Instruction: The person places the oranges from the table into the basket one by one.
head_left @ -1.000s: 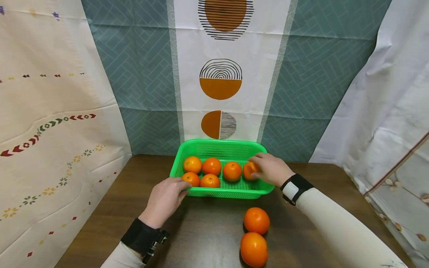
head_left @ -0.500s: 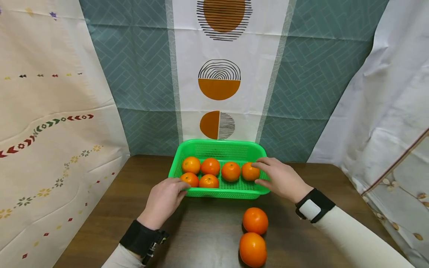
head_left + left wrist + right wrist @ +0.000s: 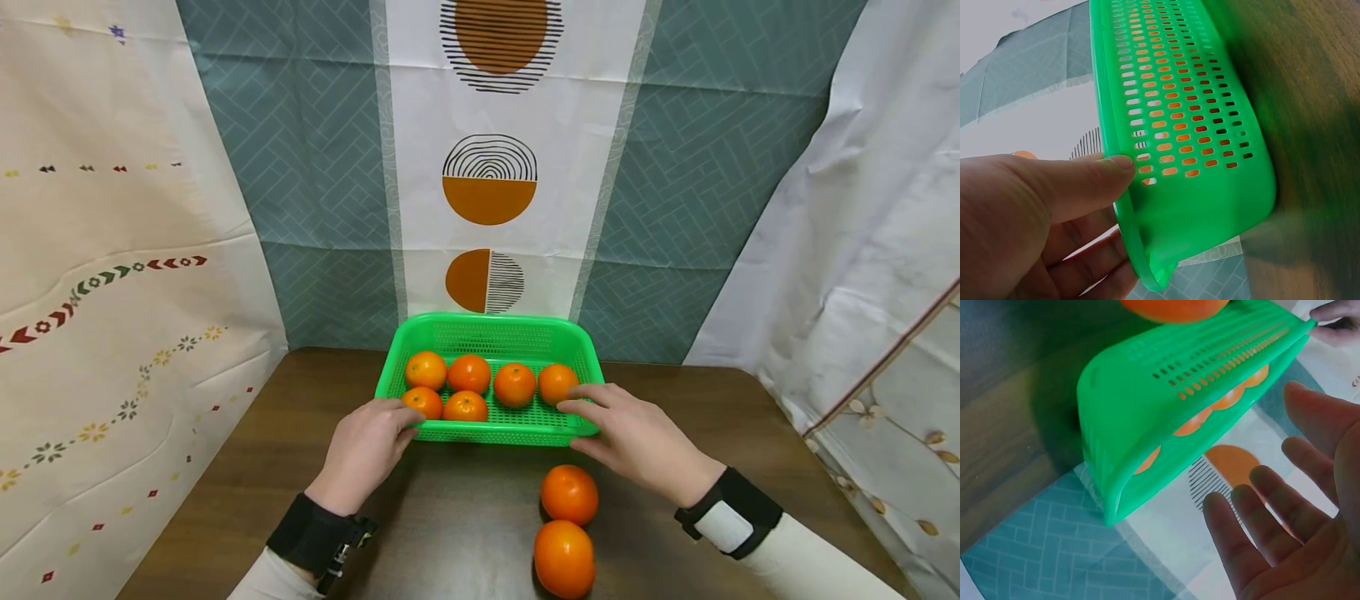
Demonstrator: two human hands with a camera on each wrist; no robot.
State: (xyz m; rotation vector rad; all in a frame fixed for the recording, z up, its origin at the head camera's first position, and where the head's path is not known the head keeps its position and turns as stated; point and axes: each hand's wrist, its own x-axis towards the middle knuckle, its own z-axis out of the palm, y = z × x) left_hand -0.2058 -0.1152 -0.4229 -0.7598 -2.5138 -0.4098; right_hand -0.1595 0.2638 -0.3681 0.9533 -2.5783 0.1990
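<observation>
A green plastic basket (image 3: 517,336) with slotted walls stands at the back of the table and holds several oranges (image 3: 514,385). My left hand (image 3: 366,446) grips its front left corner; in the left wrist view the thumb (image 3: 1094,181) presses the outer side of the rim (image 3: 1105,119) while the other fingers curl behind it. Over the front right corner hovers my right hand (image 3: 641,433), its fingers spread and relaxed, holding nothing. The right wrist view shows these fingers (image 3: 1272,519) apart from the basket. Nearest to them inside is the rightmost orange (image 3: 557,383).
Two more oranges lie on the brown table in front of the basket, one (image 3: 569,493) behind the other (image 3: 564,558). A patterned cloth (image 3: 491,117) hangs right behind the table. Further cloths hang at the left (image 3: 135,350) and right (image 3: 862,275).
My right hand has let go of the rightmost orange in the basket and drawn back toward the front right, its fingers opening. The left hand stays on the basket rim.
</observation>
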